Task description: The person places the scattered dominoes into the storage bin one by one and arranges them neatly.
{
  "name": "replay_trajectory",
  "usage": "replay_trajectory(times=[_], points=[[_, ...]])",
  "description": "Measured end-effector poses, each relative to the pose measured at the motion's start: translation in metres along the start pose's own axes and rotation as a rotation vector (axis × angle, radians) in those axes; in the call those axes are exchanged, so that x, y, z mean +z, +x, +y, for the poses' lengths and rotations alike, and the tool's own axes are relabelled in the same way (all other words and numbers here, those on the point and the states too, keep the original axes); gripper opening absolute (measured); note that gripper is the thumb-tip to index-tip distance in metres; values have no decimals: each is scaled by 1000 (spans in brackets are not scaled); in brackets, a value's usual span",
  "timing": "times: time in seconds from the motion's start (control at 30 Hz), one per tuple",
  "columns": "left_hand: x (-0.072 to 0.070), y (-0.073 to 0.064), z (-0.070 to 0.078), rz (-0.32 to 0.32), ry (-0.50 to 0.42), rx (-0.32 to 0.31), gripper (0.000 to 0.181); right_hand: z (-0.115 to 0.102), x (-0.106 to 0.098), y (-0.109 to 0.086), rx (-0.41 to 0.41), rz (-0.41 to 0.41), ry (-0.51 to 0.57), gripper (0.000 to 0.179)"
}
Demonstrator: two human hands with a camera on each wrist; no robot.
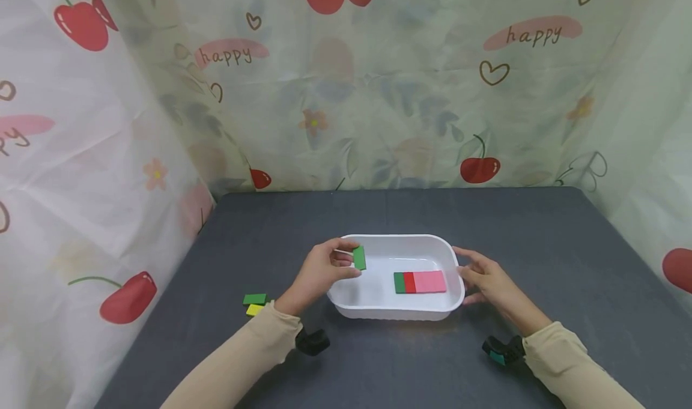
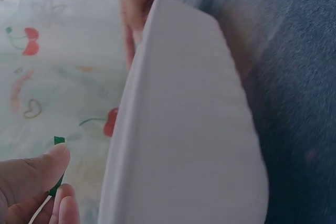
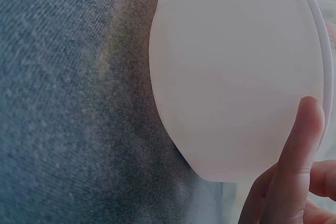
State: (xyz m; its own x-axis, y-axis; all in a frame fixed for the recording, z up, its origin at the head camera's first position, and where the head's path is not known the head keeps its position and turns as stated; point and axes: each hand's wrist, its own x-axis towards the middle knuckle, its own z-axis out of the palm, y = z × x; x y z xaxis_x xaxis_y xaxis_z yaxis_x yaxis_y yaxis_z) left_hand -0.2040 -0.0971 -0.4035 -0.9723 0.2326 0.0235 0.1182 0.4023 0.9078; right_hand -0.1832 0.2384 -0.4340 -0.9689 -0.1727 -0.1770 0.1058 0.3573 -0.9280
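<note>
The left hand point(image 1: 323, 268) pinches a green piece point(image 1: 359, 257) between thumb and fingers, above the ten o'clock side of a white tray point(image 1: 396, 313) on the dark bench point(image 1: 405, 367). At the tray's three o'clock end, the right hand point(image 1: 489, 280) rests spread fingers against its wall. Inside, towards four o'clock, green point(image 1: 399, 283), red point(image 1: 409, 283) and pink blocks point(image 1: 430, 281) lie side by side. Outside, between eight and nine o'clock, a second green piece point(image 1: 254, 299) lies just beyond a yellow piece point(image 1: 254, 309).
</note>
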Motion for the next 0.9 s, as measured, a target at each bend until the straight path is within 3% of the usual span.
replay_trajectory(times=[0.27,0.43,0.9], points=[[27,11,-4,-108,17,9,47,1,0,0,-18,-1,7,59],[38,15,-6,-141,43,15,46,1,-1,0,-15,-1,11,59],[46,24,-7,-240,224,-117,43,-1,-1,0,-10,-16,27,59]])
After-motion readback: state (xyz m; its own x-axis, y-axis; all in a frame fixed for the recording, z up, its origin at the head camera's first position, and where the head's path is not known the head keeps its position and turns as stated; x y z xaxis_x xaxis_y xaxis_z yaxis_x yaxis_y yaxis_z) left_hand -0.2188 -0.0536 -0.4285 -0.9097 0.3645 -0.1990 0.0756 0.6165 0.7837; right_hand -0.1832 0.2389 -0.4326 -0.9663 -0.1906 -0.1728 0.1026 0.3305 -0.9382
